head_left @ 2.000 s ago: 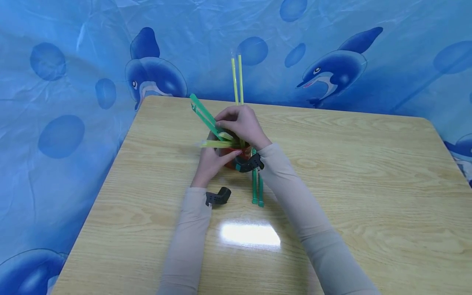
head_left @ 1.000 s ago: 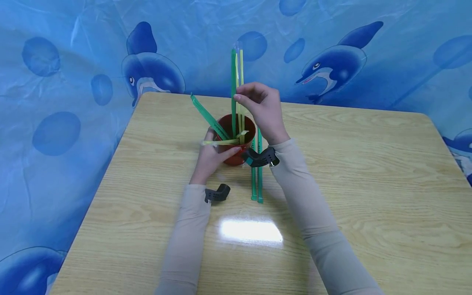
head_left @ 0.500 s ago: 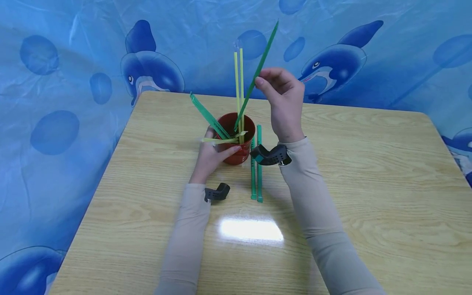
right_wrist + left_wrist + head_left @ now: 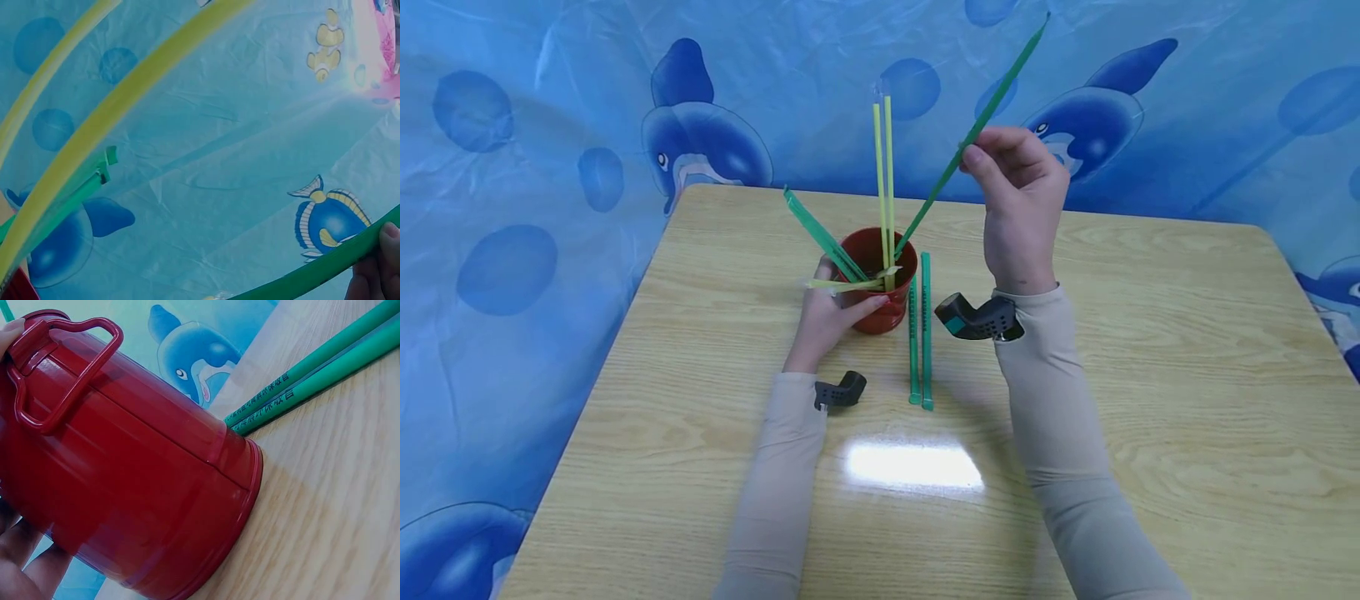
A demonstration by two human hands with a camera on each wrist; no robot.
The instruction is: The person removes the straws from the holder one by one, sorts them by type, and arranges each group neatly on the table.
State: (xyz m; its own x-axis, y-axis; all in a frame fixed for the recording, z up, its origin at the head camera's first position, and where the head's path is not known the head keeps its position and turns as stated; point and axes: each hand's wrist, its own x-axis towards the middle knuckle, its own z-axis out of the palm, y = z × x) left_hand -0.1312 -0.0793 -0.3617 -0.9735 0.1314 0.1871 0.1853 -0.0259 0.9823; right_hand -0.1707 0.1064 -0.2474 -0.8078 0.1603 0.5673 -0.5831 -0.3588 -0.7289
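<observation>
A red cup (image 4: 880, 283) with a handle (image 4: 59, 375) stands on the wooden table (image 4: 1150, 350). My left hand (image 4: 831, 312) grips its left side. Two yellow straws (image 4: 883, 183) stand upright in the cup, green straws (image 4: 820, 237) lean out to the left, and a bent yellow one (image 4: 842, 286) lies across the rim. My right hand (image 4: 1018, 196), raised to the right of the cup, pinches a long green straw (image 4: 973, 129) that slants up to the right, its lower end at the cup's rim. In the right wrist view the green straw (image 4: 312, 275) sits under a fingertip (image 4: 389, 250).
Two green straws (image 4: 920, 333) lie side by side on the table just right of the cup, also seen as green straws (image 4: 319, 369) in the left wrist view. A blue dolphin-print sheet (image 4: 1112, 108) hangs behind the table and to its left.
My right hand rose from the cup's mouth and moved right, drawing the green straw up and tilting it rightward. The left hand and the cup stayed put.
</observation>
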